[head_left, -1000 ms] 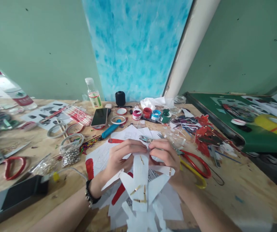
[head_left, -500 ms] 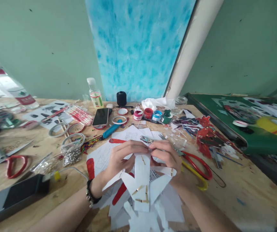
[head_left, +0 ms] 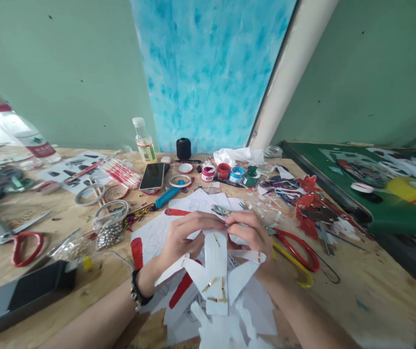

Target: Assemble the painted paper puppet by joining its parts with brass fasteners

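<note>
My left hand [head_left: 184,237] and my right hand [head_left: 249,235] meet at the top of a white paper cut-out figure [head_left: 215,274], both pinched on its upper edge. The figure hangs toward me, its white pieces joined by small brass fasteners [head_left: 215,290]. It is held just above loose white and red paper sheets [head_left: 157,232] on the wooden table [head_left: 353,286]. A dark bracelet [head_left: 135,293] circles my left wrist.
Red-and-yellow scissors [head_left: 295,252] lie right of my right hand, another red pair [head_left: 22,245] at far left. Behind are a phone [head_left: 152,175], blue knife [head_left: 167,195], tape rings [head_left: 84,195], small paint pots [head_left: 229,172], a bottle [head_left: 143,140], black thread spool [head_left: 183,148]. A green board [head_left: 338,184] lies right.
Both hands have kept their pinch on the paper figure with hardly any movement. The view has shifted slightly, so everything sits a little further right and lower.
</note>
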Demonstrator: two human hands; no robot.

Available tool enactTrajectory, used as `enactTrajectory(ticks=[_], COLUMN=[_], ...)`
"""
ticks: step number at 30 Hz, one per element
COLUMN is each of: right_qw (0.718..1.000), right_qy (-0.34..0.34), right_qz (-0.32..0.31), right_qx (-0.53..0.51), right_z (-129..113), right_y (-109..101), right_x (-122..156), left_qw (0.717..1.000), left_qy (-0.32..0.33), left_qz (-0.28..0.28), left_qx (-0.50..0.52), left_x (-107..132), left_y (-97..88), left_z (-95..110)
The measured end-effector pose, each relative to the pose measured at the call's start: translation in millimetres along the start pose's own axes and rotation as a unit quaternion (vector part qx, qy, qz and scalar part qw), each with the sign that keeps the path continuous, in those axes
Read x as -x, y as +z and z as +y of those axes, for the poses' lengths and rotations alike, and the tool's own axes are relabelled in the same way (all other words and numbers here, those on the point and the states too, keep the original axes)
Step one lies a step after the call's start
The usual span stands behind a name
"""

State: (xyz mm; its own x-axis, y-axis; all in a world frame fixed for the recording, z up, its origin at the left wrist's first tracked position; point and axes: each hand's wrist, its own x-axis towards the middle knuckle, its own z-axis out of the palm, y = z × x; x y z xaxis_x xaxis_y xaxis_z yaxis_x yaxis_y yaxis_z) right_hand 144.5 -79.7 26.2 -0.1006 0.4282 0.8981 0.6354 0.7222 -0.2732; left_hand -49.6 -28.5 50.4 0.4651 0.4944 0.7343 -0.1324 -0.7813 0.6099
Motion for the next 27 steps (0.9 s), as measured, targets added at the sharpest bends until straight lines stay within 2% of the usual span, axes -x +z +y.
enactTrajectory(ticks=[3,7,12,27], right_qw=[1.000,0.999,0.999,1.000], right_qy=[-0.018,-0.033,-0.031,-0.028], right_qz=[0.019,0.014,-0.005,0.008], right_qx=[-0.005,0.001,0.022,0.006], right_z=[-1.9,-6.3,-7.9,-9.8], right_y=[0.2,-2.2,-5.5,-4.9], right_x=[-4.1,-12.4,-14.2,-14.8], left_qw=[1.000,1.000,1.000,1.000], left_qy=[-0.002,-0.005,-0.011,-0.001], left_qz=[-0.004,-0.006,0.002,-0.004], left_qx=[0.005,0.011,0.016,0.025], left_x=[-0.3,1.8,4.4,5.6], left_y=[0.1,0.5,1.6,2.1], left_z=[-0.2,-1.4,-2.0,-4.1])
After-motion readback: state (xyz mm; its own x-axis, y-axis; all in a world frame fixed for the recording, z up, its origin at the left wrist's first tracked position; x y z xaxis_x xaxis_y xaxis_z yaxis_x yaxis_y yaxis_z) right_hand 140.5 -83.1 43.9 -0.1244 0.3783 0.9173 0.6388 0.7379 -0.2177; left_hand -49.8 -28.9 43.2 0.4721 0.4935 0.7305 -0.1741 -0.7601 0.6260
